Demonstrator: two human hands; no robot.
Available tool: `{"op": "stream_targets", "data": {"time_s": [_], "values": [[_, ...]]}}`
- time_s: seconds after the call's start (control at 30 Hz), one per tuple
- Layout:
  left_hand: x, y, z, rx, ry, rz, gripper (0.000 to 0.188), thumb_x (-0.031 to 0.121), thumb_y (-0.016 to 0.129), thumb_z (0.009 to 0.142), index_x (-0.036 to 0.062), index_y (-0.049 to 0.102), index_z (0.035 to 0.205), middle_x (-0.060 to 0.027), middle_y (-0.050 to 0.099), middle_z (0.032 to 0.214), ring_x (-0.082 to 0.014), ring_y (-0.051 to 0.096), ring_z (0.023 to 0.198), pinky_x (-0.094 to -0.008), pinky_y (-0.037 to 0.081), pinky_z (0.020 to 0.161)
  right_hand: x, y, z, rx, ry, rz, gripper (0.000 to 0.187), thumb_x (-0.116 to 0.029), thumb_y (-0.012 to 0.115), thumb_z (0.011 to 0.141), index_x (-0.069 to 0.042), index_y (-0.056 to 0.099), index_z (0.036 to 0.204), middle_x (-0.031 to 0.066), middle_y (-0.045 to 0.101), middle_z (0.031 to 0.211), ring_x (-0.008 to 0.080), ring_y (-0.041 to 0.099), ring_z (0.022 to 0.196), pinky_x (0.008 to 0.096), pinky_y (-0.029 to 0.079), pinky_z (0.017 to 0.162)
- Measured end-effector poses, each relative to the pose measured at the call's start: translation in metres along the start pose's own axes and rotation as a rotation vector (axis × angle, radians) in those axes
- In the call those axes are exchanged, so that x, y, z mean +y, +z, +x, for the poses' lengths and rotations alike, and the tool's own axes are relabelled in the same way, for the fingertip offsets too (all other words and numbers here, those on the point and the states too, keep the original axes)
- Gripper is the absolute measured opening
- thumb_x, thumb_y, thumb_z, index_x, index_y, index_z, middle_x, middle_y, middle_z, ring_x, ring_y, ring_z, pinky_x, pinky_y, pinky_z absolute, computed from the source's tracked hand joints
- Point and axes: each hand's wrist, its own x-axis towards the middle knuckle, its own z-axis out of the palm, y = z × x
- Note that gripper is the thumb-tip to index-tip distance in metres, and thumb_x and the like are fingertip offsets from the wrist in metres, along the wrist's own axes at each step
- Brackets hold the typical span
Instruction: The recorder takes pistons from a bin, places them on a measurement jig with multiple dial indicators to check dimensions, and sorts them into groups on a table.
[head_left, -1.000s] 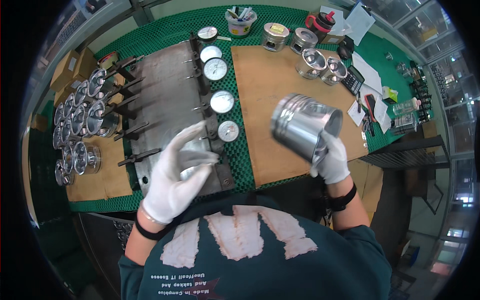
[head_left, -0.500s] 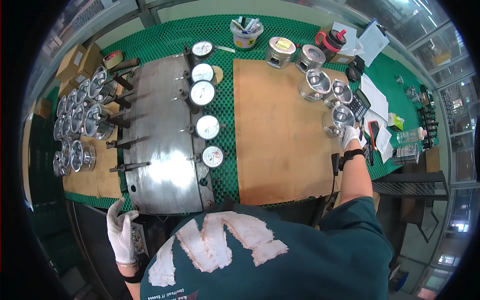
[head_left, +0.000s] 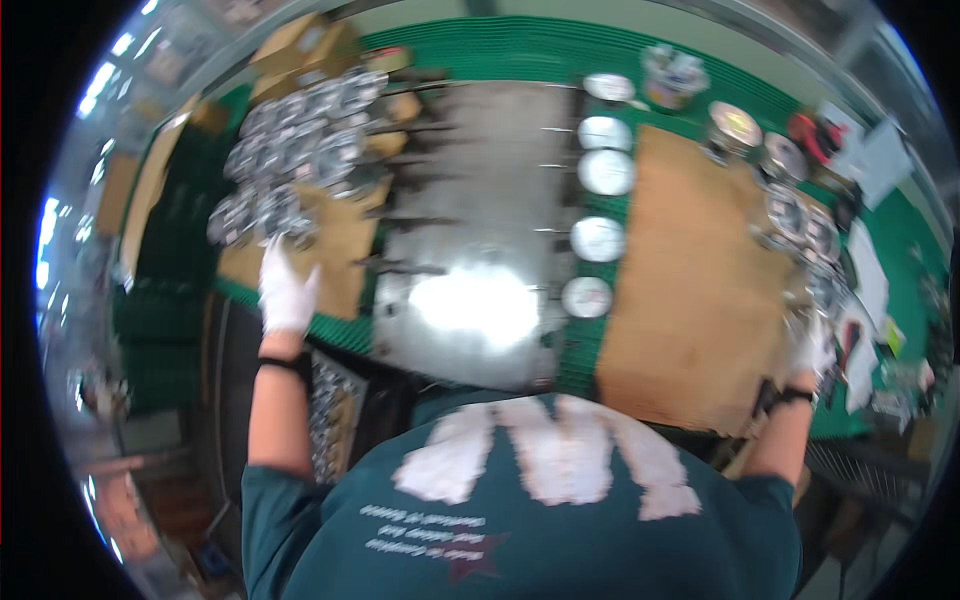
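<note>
The view is smeared by motion. My left hand [head_left: 287,295], in a white glove, reaches to the near edge of a metal piston [head_left: 288,217] at the left, its thumb spread from the fingers. That piston stands at the front of a group of several shiny pistons [head_left: 300,130]. Far to the right, my gloved right hand [head_left: 811,345] is beside the nearest of a row of pistons [head_left: 785,212]. Its fingers are too blurred to read, and whether it touches that piston is unclear.
Between my arms lies a steel plate [head_left: 480,190] with clamp-like rods on its left and several dial gauges [head_left: 598,240] on its right. Brown cardboard [head_left: 700,290] covers the green mat to the right. A pen tub [head_left: 673,78] and cardboard boxes [head_left: 300,50] stand at the back.
The view has swung left. My left hand has risen from beside the table's front edge to the left pistons. My right hand stays near the right-hand pistons, slightly closer to the front edge.
</note>
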Motion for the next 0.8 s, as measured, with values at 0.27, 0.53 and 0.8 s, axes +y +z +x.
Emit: {"op": "stream_targets", "data": {"time_s": [0.27, 0.53, 0.8], "values": [[-0.055, 0.013, 0.08, -0.338, 0.037, 0.291, 0.062, 0.044, 0.074, 0.082, 0.0037, 0.059, 0.127, -0.0235, 0.063, 0.123, -0.04, 0.06, 0.114, -0.0443, 0.047, 0.1, -0.021, 0.015, -0.179, 0.012, 0.21, -0.077, 0.057, -0.032, 0.053, 0.102, -0.009, 0.034, 0.151, 0.0204, 0.05, 0.139, 0.033, 0.059, 0.112, 0.0446, 0.052, 0.094], [-0.065, 0.058, 0.109, -0.252, -0.096, -0.05, 0.065, 0.051, 0.064, 0.087, 0.0041, 0.059, 0.131, -0.0265, 0.066, 0.119, -0.04, 0.062, 0.114, -0.0441, 0.047, 0.099, -0.069, 0.165, -0.287, -0.309, 0.016, -0.156, 0.057, -0.026, 0.055, 0.102, -0.005, 0.035, 0.151, 0.0175, 0.056, 0.13, 0.0217, 0.063, 0.102, 0.0357, 0.055, 0.089], [-0.083, 0.021, 0.041, -0.506, 0.46, -0.176, 0.017, 0.019, 0.062, 0.093, 0.0051, 0.069, 0.101, -0.0143, 0.067, 0.085, -0.0271, 0.065, 0.082, -0.0357, 0.053, 0.073, -0.106, 0.284, -0.389, -0.633, -0.114, -0.179, 0.059, -0.011, 0.057, 0.098, -0.002, 0.034, 0.151, 0.0172, 0.06, 0.122, 0.019, 0.066, 0.091, 0.0315, 0.055, 0.086]]}}
